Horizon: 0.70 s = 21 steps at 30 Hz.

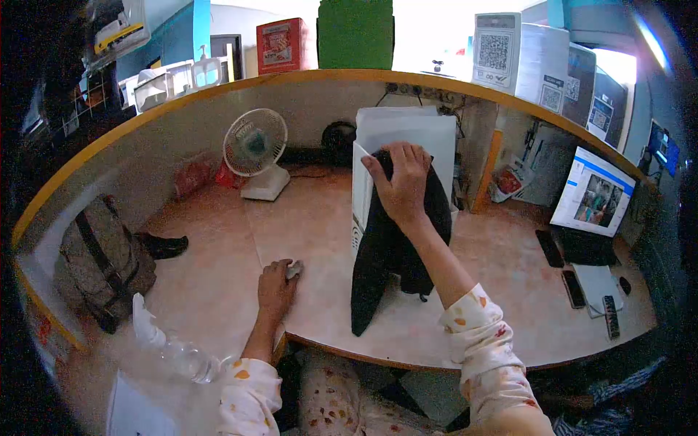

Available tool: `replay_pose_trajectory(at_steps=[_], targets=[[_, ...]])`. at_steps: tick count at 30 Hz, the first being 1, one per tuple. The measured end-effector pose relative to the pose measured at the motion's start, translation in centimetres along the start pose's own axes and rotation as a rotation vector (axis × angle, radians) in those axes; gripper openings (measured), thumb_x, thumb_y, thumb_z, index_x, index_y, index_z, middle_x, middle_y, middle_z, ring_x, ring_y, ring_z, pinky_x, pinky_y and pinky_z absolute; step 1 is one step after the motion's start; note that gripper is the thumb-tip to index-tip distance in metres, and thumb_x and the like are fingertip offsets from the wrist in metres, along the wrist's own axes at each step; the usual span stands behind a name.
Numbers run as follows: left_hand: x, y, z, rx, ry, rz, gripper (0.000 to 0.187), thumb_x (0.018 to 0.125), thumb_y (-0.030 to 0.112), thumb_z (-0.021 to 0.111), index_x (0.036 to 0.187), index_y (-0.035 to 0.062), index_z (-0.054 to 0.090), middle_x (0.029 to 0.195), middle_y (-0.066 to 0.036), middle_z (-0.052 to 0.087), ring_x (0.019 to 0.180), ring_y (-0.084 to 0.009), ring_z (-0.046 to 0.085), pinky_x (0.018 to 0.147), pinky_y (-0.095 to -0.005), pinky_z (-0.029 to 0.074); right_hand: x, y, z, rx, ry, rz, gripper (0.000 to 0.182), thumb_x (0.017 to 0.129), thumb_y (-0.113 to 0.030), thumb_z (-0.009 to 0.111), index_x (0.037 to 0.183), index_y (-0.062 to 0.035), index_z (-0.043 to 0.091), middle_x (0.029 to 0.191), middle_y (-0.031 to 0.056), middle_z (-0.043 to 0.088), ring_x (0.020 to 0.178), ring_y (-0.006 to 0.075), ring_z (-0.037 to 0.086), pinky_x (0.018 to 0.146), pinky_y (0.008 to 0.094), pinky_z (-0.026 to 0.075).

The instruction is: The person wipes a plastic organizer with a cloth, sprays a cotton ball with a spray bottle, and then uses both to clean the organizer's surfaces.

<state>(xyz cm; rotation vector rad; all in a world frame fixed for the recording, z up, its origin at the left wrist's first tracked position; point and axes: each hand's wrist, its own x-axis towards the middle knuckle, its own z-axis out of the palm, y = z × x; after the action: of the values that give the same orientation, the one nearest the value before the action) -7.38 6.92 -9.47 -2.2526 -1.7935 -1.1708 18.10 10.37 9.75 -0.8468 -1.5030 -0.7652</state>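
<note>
My right hand is closed over the top of a black cloth, which hangs down in front of a white boxy unit. The cloth's lower corner reaches toward the desk's front. My left hand rests low on the desktop, its fingers curled around a small grey crumpled thing too small to name. Behind the left hand, a white desk fan stands on the desk.
A grey-brown bag and a clear bottle are at left. To the right sit a laptop, a phone, a white notebook and a remote. A wooden-edged partition curves behind the desk.
</note>
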Motion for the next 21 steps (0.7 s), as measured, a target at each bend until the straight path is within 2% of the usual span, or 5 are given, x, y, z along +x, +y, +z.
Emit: replay_pose_trajectory(at_steps=[8,15,18,19,21], targets=[[-0.1,-0.7,0.1,-0.041,-0.003,-0.050,0.025,0.078,0.014,0.061,0.101,0.0044,0.057,0.088,-0.014,0.060,0.087,-0.0328,0.055,0.075,-0.0414,0.044,2.2,1.4,-0.5,0.362,-0.137,0.249,0.041,0.084,-0.034,0.057,0.057,-0.0037,0.053,0.056,0.0126,0.053,0.058,0.0284,0.052,0.066,0.0384,0.037],[0.6,0.5,-0.1,-0.506,0.120,-0.231,0.015,0.085,0.014,0.056,0.097,0.0045,0.054,0.083,-0.013,0.058,0.078,-0.0218,0.055,0.073,-0.0323,0.044,1.6,7.1,-5.1,0.839,-0.333,0.574,0.047,0.086,-0.036,0.055,0.053,-0.0043,0.048,0.057,0.0000,0.049,0.054,0.0110,0.045,0.049,0.0295,0.033],[1.3,0.3,1.3,-0.688,0.241,-0.155,0.013,0.089,0.014,0.053,0.094,0.0016,0.052,0.087,-0.009,0.058,0.082,-0.0172,0.054,0.075,-0.0291,0.043,0.4,11.3,-5.9,1.206,-0.287,0.355,0.045,0.086,-0.036,0.055,0.055,-0.0041,0.051,0.060,0.0029,0.053,0.053,0.0118,0.047,0.051,0.0283,0.036],[1.5,2.1,0.7,-0.779,0.275,-0.164,0.014,0.089,0.014,0.052,0.093,0.0006,0.052,0.088,-0.009,0.058,0.084,-0.0170,0.054,0.077,-0.0286,0.042,0.1,12.0,-6.6,1.170,-0.292,0.536,0.041,0.085,-0.034,0.057,0.059,-0.0020,0.055,0.063,0.0049,0.056,0.054,0.0136,0.049,0.055,0.0275,0.039],[2.2,4.1,0.1,-0.777,0.232,-0.172,0.019,0.092,0.016,0.048,0.097,-0.0026,0.052,0.098,-0.009,0.058,0.095,-0.0172,0.054,0.087,-0.0288,0.040,-0.3,13.6,-6.5,1.271,-0.256,0.496,0.038,0.085,-0.032,0.057,0.063,-0.0013,0.058,0.064,0.0055,0.058,0.057,0.0134,0.051,0.057,0.0269,0.040]])
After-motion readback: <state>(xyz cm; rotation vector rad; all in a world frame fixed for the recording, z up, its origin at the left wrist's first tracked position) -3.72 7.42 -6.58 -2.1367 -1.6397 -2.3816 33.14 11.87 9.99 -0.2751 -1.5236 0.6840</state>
